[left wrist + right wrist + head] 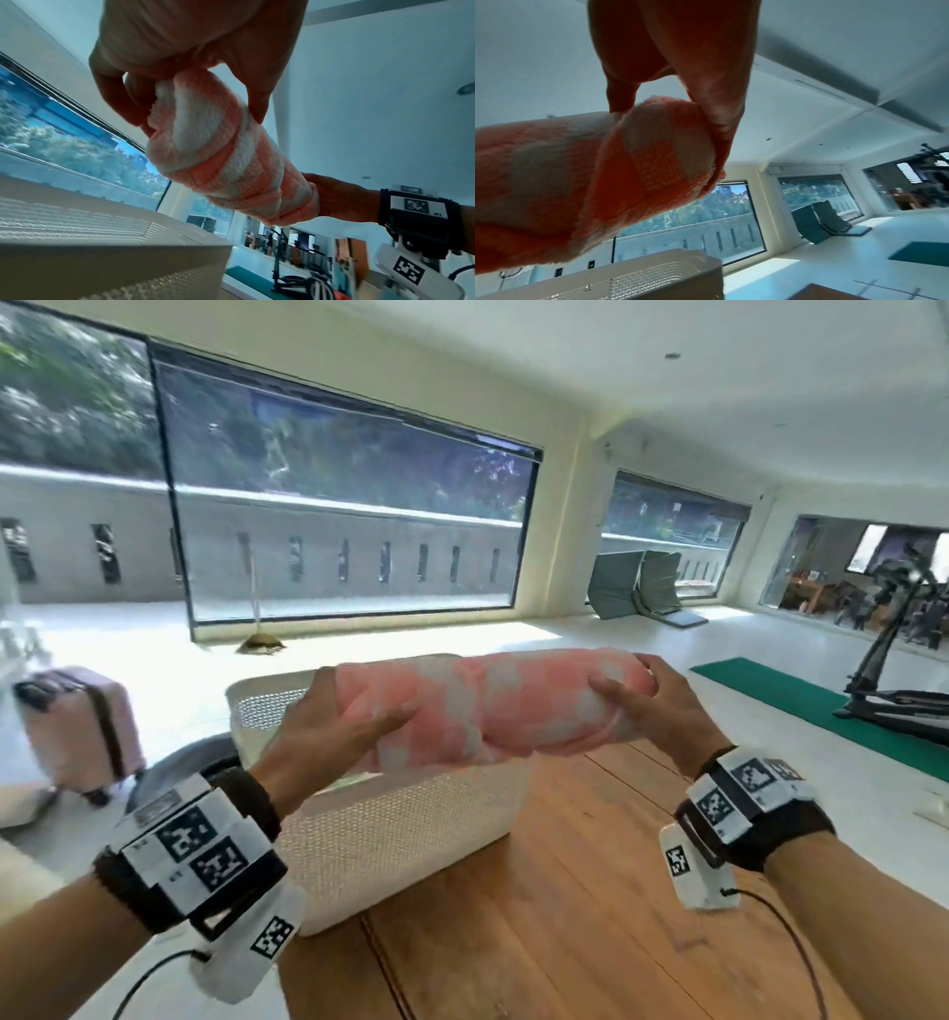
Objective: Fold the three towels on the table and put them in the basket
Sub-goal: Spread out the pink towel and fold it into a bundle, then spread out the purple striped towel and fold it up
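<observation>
Both hands (339,731) (652,706) hold towel (488,706) above basket (405,839).

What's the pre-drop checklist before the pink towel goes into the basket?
1. Left hand grips the left end of the rolled towel: ok.
2. Right hand grips the right end: ok.
3. Towel stays bundled, no loose tail hanging: ok.
4. Towel is above the basket opening: ok in the head view, with the roll's right end reaching past the rim.
5. Room inside the basket: cannot tell, the interior is hidden behind towel and hands.
6. Basket sits steady on the wooden table: ok.
</observation>
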### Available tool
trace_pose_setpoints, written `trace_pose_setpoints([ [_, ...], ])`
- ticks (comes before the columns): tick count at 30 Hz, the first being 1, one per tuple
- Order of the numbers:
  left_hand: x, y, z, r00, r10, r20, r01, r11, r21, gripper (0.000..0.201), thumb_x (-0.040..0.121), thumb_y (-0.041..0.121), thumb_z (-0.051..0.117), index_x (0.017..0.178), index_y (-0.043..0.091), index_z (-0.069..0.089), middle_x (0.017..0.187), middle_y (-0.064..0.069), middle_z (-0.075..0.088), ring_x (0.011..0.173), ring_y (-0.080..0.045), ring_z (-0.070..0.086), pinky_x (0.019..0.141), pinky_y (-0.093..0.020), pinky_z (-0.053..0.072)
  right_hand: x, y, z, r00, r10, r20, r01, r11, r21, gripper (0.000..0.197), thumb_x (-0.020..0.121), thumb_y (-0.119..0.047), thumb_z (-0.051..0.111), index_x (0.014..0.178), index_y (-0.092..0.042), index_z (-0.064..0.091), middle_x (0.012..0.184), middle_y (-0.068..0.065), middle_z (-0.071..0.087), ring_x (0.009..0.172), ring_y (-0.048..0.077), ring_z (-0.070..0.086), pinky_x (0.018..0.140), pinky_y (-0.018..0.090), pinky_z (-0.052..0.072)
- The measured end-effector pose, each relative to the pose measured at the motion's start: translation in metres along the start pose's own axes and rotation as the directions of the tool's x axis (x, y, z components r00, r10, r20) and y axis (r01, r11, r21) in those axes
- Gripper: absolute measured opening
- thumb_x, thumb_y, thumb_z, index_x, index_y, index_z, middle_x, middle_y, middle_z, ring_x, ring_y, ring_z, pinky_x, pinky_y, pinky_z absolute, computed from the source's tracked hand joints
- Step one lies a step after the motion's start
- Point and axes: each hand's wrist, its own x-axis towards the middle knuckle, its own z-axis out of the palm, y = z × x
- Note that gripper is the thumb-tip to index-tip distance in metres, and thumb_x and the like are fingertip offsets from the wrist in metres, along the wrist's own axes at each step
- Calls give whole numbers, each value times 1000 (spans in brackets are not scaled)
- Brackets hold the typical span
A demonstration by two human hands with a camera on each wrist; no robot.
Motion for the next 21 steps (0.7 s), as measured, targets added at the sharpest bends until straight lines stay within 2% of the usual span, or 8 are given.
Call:
trace_pose_setpoints([
  [4,37,-27,-56,995,-82,-64,90,986,141,87,50,85,66,116,28,55,103,6,69,92,-19,68,77,-44,58,65,-24,62,989,-9,145,18,998,-56,46,80,-36,72,115,-18,49,102,-2,58,91,16,62,77,35,56],
  [7,67,-54,-81,978,-199,-60,207,953,221,104,52,79,68,136,27,35,122,-2,59,104,-24,61,88,-42,53,122,-28,105,953,37,300,54,956,-290,42,80,-51,68,103,-17,58,100,0,64,89,18,63,79,37,55],
  [10,101,-74,-92,959,-266,98,222,919,325,76,67,64,69,127,24,43,115,-1,60,94,-16,61,76,-30,54,173,-21,145,921,141,363,73,853,-516,63,77,-64,62,112,-11,62,111,7,64,99,26,62,92,45,50],
  [12,121,-88,-93,915,-323,242,227,908,353,60,73,55,70,118,20,49,103,1,63,86,-13,63,70,-26,56,199,-7,168,901,262,347,16,778,-628,67,76,-68,59,114,-14,59,116,5,62,101,24,60,91,40,48],
  [15,154,-114,-89,819,-390,421,212,887,410,62,72,54,72,119,20,50,102,2,66,90,-16,67,79,-31,58,224,7,197,842,433,323,-10,611,-792,70,81,-68,53,126,-14,55,129,3,57,113,22,55,91,31,42],
  [17,167,-128,-84,736,-447,508,185,855,485,52,77,54,67,116,24,49,101,7,65,89,-11,65,77,-21,57,236,18,215,814,500,297,-25,541,-841,68,85,-65,51,130,-15,53,133,4,54,117,23,53,96,33,42],
  [19,174,-135,-78,681,-471,561,112,824,555,29,86,49,61,104,29,51,96,14,61,85,-3,60,68,-9,49,239,27,232,766,575,287,-26,474,-880,65,86,-61,52,132,-16,51,135,3,52,120,24,52,103,39,41],
  [21,180,-141,-71,653,-465,598,31,805,592,33,88,47,60,112,26,50,106,13,60,91,-6,56,71,-12,46,242,46,243,744,611,269,6,396,-918,62,81,-62,58,125,-18,56,130,4,56,112,24,55,98,39,44],
])
